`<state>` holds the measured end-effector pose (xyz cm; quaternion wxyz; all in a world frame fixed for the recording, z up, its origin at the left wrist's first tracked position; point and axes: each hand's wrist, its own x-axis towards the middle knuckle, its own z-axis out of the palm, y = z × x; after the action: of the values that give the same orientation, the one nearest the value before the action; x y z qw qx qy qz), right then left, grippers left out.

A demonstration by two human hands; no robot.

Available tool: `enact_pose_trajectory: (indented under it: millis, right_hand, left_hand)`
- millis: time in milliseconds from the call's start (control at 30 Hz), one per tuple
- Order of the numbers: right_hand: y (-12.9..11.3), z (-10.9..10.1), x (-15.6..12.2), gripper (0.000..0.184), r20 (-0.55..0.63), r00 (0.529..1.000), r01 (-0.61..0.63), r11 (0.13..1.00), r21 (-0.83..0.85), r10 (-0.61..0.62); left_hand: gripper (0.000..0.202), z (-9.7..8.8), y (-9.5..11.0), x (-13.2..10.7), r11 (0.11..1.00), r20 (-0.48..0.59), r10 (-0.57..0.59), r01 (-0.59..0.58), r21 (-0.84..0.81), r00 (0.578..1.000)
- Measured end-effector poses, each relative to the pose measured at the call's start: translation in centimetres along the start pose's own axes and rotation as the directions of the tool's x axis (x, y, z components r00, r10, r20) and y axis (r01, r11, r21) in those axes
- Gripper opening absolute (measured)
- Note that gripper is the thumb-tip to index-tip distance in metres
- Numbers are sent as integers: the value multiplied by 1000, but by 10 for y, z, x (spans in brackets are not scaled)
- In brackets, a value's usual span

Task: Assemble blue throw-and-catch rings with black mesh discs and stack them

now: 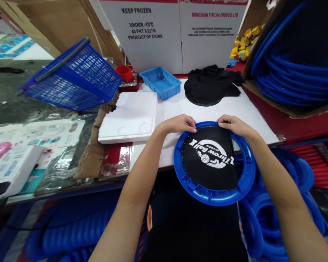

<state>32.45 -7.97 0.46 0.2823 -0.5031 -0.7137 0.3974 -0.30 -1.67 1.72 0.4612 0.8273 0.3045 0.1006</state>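
Note:
A blue plastic ring (215, 198) lies half on the white table edge and half over my lap. Black mesh fabric (207, 174) with a white "Throw Ball" print spans most of it, leaving a gap along the ring's right side. At the ring's upper left, my left hand (184, 123) pinches the mesh edge against the rim. My right hand (231, 123) is closed at the top of the ring, its fingertips on the mesh edge and rim. Beyond the hands, a pile of black mesh pieces (210, 85) rests on the white surface.
A light blue tray (164, 85) and a white foam slab (129, 114) sit behind and left. A blue basket (79, 76) leans at left. At right, a carton holds blue rings (289, 80); more blue rings (270, 211) are stacked below. A white carton (158, 51) stands behind.

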Motion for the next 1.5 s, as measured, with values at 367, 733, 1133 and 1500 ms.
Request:
enact_pose_trajectory:
  millis: [367, 733, 1133, 1500]
  right_hand:
    - [3, 0, -1, 25, 18, 999, 41, 998, -49, -40]
    - [-14, -1, 4, 21, 21, 999, -24, 970, -241, 30]
    - [-35, 32, 3, 17, -18, 983, 172, 951, -256, -183]
    - [-16, 12, 36, 24, 135, 983, -121, 993, -5, 121]
  left_hand:
    - [25, -3, -5, 0, 1000, 9, -12, 12, 13, 1000]
    - [25, 2, -8, 4, 995, -18, -24, 25, 98, 1000]
    - [27, 7, -3, 3, 987, -44, -155, 156, 39, 987]
    - [26, 1, -7, 2, 985, -25, -174, 173, -24, 984]
